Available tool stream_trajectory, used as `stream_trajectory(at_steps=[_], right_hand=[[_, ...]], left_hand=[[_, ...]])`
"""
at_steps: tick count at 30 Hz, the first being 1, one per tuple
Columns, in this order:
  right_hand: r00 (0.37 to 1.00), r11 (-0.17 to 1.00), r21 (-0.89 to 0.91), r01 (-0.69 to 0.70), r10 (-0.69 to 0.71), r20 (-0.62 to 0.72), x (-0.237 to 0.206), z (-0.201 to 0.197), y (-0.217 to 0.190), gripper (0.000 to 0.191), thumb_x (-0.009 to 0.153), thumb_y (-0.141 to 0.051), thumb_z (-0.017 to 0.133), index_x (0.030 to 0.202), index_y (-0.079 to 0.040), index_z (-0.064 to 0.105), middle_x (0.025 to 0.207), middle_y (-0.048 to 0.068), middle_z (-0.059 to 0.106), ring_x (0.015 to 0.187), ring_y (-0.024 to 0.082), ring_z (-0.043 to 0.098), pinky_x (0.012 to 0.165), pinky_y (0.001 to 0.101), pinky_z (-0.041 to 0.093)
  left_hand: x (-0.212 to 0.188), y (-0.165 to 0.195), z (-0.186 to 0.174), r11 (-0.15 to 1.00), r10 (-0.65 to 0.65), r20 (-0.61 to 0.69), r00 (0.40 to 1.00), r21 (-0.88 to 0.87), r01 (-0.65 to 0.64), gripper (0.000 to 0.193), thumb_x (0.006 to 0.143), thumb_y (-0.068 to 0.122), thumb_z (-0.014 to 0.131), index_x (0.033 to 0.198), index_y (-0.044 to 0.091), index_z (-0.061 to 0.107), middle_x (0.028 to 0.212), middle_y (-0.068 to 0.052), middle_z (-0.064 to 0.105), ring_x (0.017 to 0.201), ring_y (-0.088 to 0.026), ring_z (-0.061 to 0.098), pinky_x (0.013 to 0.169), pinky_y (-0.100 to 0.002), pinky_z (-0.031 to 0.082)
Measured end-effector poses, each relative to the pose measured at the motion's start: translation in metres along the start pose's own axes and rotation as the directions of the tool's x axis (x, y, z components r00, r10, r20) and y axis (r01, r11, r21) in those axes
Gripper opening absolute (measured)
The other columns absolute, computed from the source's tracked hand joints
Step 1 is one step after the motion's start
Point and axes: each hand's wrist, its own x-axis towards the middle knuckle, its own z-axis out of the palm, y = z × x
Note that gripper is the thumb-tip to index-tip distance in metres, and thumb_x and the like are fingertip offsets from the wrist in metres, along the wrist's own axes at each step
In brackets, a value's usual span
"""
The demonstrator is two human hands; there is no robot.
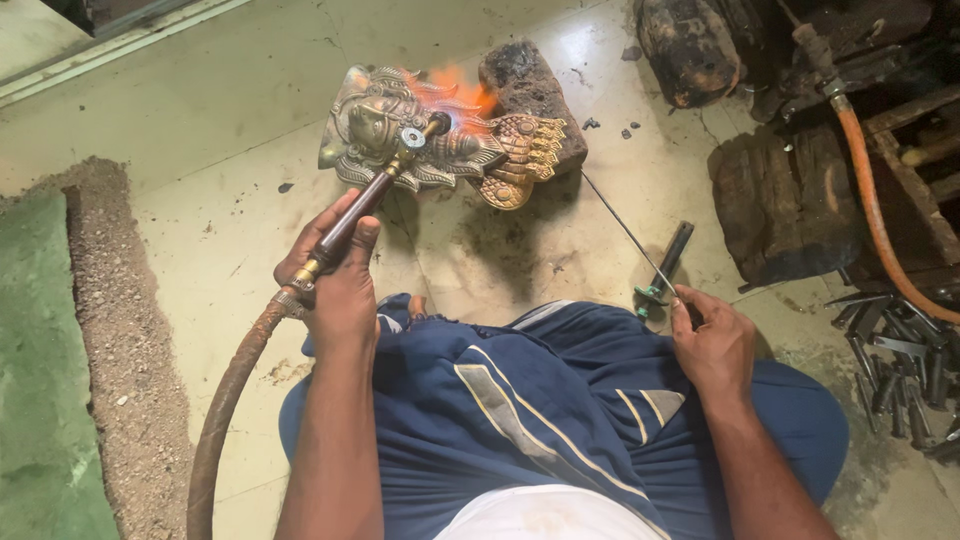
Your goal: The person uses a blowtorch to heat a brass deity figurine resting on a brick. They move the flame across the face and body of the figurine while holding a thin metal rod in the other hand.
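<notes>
- The torch [362, 205] is gripped in the closed left hand [335, 280]; its flame is played on the brass mask [430, 140], propped on the floor against a brick [530, 95].
- A thin rod [625, 230] is pinched by the right hand [712, 345].

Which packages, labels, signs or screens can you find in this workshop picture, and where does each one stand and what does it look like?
None: no package, label, sign or screen shows anywhere on the floor.
Left hand: holds the dark-handled gas torch, flame on the brass figure casting.
Right hand: holds a thin metal rod.
</notes>
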Motion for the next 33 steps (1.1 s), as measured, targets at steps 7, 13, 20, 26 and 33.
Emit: stream_trajectory(at_steps=[7,13,20,26,33], right_hand=[[1.000,1.000,0.005,0.025,-0.025,-0.004,-0.001,0.000,0.001,0.025,0.093,-0.017,0.073,0.116,-0.007,0.078,0.106,0.019,0.075,0.094,0.034,0.074,0.083,0.0406,0.057],[1.000,1.000,0.016,0.027,-0.027,-0.004,0.000,0.000,0.001,0.025,0.093,-0.016,0.072,0.116,-0.007,0.077,0.105,0.019,0.075,0.093,0.033,0.074,0.083,0.0404,0.057],[1.000,1.000,0.012,0.027,-0.027,0.002,-0.001,-0.001,0.000,0.025,0.093,-0.017,0.072,0.115,-0.007,0.077,0.103,0.018,0.075,0.091,0.033,0.074,0.081,0.0402,0.057],[0.999,0.999,-0.004,0.037,-0.037,-0.001,-0.001,0.000,0.002,0.024,0.094,-0.017,0.072,0.116,-0.007,0.077,0.103,0.019,0.075,0.091,0.033,0.074,0.082,0.0404,0.057],[1.000,0.999,-0.020,0.026,-0.026,0.005,-0.001,0.001,0.004,0.024,0.093,-0.017,0.073,0.115,-0.008,0.078,0.102,0.018,0.075,0.090,0.033,0.074,0.081,0.0407,0.057]], left_hand=[[-0.001,-0.002,0.002,0.999,-0.011,-0.010,1.000,0.040,0.011,0.045,0.082,0.021,0.088,0.120,0.001,0.074,0.111,-0.005,0.077,0.100,-0.009,0.070,0.093,-0.022,0.056],[0.000,-0.002,0.002,1.000,0.025,0.009,1.000,0.015,-0.026,0.046,0.083,0.022,0.088,0.122,0.001,0.074,0.112,-0.005,0.077,0.101,-0.010,0.069,0.095,-0.022,0.056],[-0.001,0.000,0.002,0.999,0.047,0.016,0.999,0.018,-0.047,0.045,0.084,0.023,0.087,0.121,0.002,0.074,0.112,-0.005,0.077,0.102,-0.010,0.069,0.096,-0.023,0.056],[-0.008,0.004,0.006,0.993,0.057,0.060,0.997,0.098,-0.063,0.044,0.084,0.021,0.087,0.122,0.003,0.075,0.112,-0.004,0.078,0.101,-0.009,0.070,0.093,-0.021,0.056],[-0.018,0.010,0.007,0.997,0.009,0.106,0.994,0.072,-0.017,0.045,0.084,0.019,0.087,0.124,0.003,0.074,0.110,-0.003,0.077,0.097,-0.007,0.068,0.090,-0.020,0.055]])
